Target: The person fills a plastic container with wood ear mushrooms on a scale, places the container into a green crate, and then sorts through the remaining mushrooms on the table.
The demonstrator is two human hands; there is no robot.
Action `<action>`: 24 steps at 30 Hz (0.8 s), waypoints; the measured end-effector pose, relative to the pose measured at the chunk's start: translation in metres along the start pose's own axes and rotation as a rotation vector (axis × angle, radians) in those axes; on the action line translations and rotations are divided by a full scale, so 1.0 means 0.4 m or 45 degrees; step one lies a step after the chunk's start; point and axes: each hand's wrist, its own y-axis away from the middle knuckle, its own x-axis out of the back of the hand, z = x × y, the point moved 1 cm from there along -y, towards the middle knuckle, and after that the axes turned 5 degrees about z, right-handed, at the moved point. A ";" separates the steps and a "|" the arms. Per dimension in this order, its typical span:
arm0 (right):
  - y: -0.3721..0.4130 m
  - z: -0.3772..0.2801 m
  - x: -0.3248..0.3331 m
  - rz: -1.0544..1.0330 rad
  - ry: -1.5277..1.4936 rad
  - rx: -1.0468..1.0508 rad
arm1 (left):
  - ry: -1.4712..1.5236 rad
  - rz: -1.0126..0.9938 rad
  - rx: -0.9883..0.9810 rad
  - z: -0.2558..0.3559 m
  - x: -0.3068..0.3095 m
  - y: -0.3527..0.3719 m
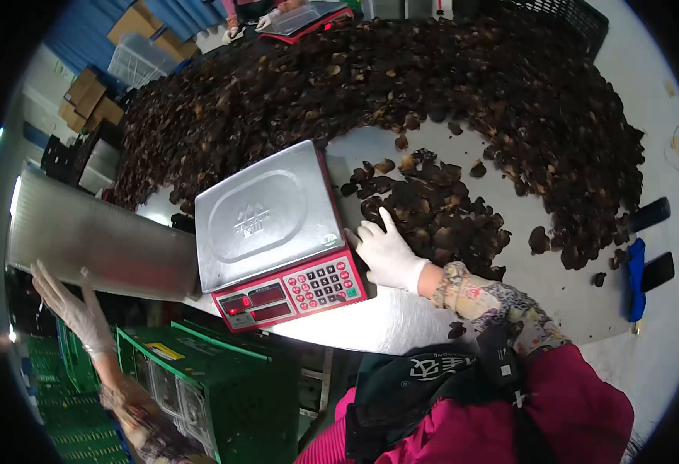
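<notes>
My left hand [76,309], in a white glove, is raised with its fingers spread beside the end of a long stack of clear plastic trays [100,236]. It holds nothing that I can see. A red digital scale [285,290] with a bare silver pan [266,216] stands on the table in front of me. My right hand [389,251], also gloved, is at the scale's right edge with fingers stretched out. Just beyond it lies a small heap of dark brown, flaky pieces [447,216] resembling wood ear fungus.
A large mound of the same dark pieces [401,77] curves around the table. Phones [658,272] and a blue strap [636,280] lie at right. Green crates [208,387] stand below left. Across the table, another person's gloved hands [266,19] are beside a second scale [304,22].
</notes>
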 end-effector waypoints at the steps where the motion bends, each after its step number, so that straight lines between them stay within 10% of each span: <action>1: 0.002 0.009 -0.006 -0.018 0.008 -0.011 | -0.064 0.065 -0.039 -0.069 -0.054 -0.041; 6: 0.153 0.083 0.002 0.356 -0.108 -0.018 | -0.468 -0.349 0.186 -0.541 -0.346 -0.102; 13: 0.282 0.158 0.008 0.592 -0.321 -0.301 | -0.851 -0.236 0.048 -0.552 -0.292 -0.281; 17: 0.279 0.137 0.036 0.603 -0.393 -0.357 | -0.859 -0.642 0.189 -0.648 -0.306 -0.345; 21: 0.199 0.104 0.043 0.602 -0.605 -0.322 | -0.748 -0.245 0.234 -0.770 -0.311 -0.401; 24: 0.075 0.078 0.018 0.462 -0.577 -0.105 | -0.542 -0.457 0.249 -0.916 -0.336 -0.429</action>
